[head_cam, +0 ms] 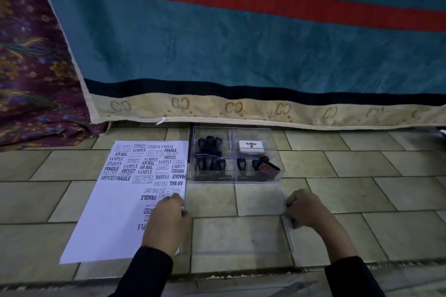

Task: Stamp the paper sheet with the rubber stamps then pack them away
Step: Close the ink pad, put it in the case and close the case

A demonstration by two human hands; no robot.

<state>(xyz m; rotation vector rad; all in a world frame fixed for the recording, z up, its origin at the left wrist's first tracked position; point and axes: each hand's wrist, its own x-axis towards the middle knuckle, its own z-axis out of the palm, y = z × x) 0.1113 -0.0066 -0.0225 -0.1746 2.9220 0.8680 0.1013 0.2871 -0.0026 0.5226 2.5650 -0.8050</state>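
A white paper sheet (125, 200) covered in black stamped words lies on the tiled floor at the left. To its right stands a clear plastic box (281, 171) with compartments holding several black-handled rubber stamps (210, 152) and a white Artline ink pad (251, 147). A clear lid (236, 231) lies flat in front of the box. My left hand (169, 219) grips the lid's left edge. My right hand (306, 210) grips its right edge. Both sleeves are black.
A teal blanket (241, 43) with a red stripe and cream border hangs behind the box. Purple patterned fabric (31, 79) lies at the far left. Beige floor tiles (362, 188) spread to the right, with a step edge (241, 272) near me.
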